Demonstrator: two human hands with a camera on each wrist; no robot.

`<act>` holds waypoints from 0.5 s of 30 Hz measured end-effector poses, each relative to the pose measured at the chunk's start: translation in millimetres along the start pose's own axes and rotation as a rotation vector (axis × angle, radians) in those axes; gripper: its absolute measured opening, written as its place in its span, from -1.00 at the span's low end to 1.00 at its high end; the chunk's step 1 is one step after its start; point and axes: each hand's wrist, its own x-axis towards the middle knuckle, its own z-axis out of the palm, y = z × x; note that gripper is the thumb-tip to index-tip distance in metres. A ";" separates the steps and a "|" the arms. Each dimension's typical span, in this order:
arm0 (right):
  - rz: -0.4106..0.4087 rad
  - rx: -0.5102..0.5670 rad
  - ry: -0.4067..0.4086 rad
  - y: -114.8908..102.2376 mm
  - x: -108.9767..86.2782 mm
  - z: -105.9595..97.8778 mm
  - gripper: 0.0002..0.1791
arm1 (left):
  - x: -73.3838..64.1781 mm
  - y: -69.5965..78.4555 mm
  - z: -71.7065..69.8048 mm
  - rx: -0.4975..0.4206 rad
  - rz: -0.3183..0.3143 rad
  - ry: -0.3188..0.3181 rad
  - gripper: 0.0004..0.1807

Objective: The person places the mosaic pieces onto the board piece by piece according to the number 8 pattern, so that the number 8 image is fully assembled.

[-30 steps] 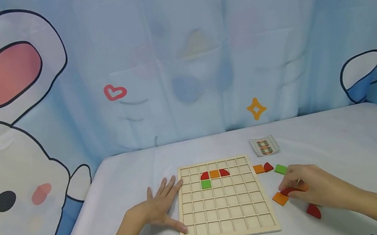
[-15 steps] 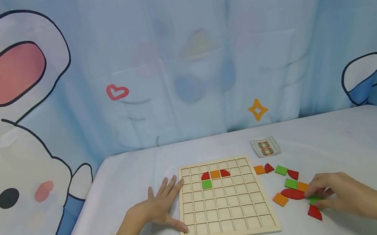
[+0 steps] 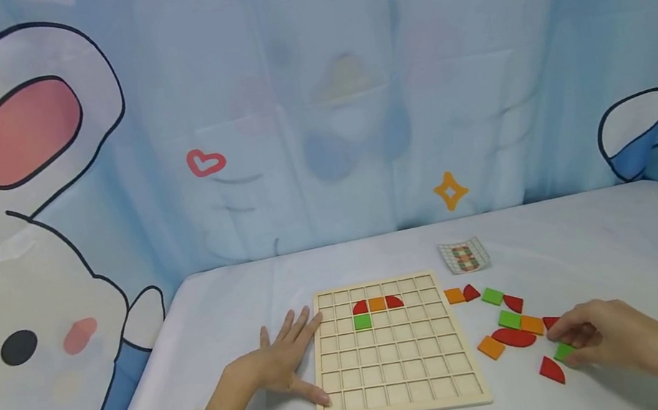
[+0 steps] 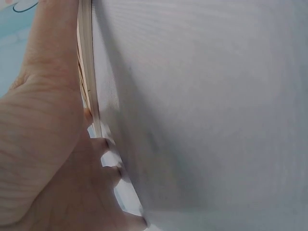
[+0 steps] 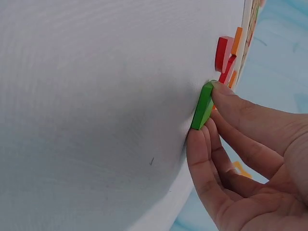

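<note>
A wooden grid board (image 3: 399, 372) lies on the table, with two red quarter-round tiles, an orange square tile (image 3: 377, 304) and a green square tile (image 3: 362, 321) in its upper cells. My left hand (image 3: 280, 364) is spread along the board's left side, fingertips and thumb touching its edge. Right of the board, my right hand (image 3: 609, 336) pinches another green square tile (image 5: 202, 107) between thumb and fingers, close to the tabletop. A red quarter-round tile (image 3: 552, 371) lies just below that hand, and another red tile (image 3: 551, 321) shows partly at its fingertips.
Several loose tiles lie between board and right hand, among them a red oval-looking shape (image 3: 514, 338), an orange square (image 3: 491, 347) and a green square (image 3: 509, 320). A small pattern card (image 3: 465, 256) lies behind them. A printed curtain (image 3: 347, 158) hangs behind the table.
My right hand has moved right and toward the near side, away from the red and orange tiles, and now pinches a green tile, shifted slightly right. My left hand stays at the board.
</note>
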 end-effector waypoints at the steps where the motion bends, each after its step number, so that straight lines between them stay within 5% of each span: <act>1: 0.005 0.003 -0.007 0.7 -0.3 -0.8 -0.71 | 0.5 0.3 0.1 0.002 0.000 0.001 0.46; 15: 0.063 0.018 0.034 4.1 -2.9 1.3 -0.73 | 2.2 1.2 1.1 0.014 -0.006 0.002 0.46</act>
